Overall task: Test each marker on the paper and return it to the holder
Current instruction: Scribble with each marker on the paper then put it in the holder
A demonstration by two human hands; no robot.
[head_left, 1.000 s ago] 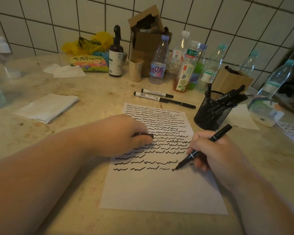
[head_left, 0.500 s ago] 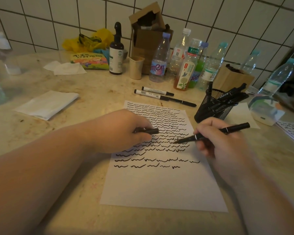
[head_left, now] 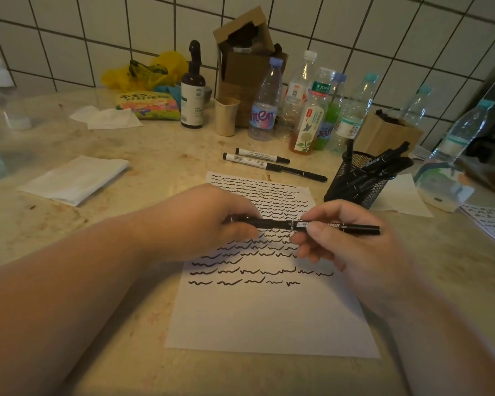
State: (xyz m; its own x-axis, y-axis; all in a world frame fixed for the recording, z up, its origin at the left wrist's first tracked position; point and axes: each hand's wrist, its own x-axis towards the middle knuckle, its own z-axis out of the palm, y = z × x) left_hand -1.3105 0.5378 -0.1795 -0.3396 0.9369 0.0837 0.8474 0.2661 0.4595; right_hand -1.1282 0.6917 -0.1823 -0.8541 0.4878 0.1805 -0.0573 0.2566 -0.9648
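Note:
A white sheet of paper (head_left: 269,318) lies on the counter, its upper half filled with black wavy strokes. Above it I hold a black marker (head_left: 326,226) level. My right hand (head_left: 346,241) grips the barrel, and my left hand (head_left: 212,221) pinches the cap (head_left: 269,223), which sits against the marker's tip end. A black mesh holder (head_left: 352,184) with several black markers stands just right of the paper's top edge. Three more markers (head_left: 257,161) lie on the counter beyond the paper.
Several plastic bottles (head_left: 266,110), a dark pump bottle (head_left: 192,92), a small cup (head_left: 225,115) and a cardboard box (head_left: 246,61) line the tiled wall. Folded tissue (head_left: 75,180) lies at the left. A second scribbled sheet (head_left: 492,224) and a white container (head_left: 443,190) sit at the right.
My right hand has lifted the marker off the paper and turned it level. Both hands have come together, and the cap in my left hand now meets the marker's tip.

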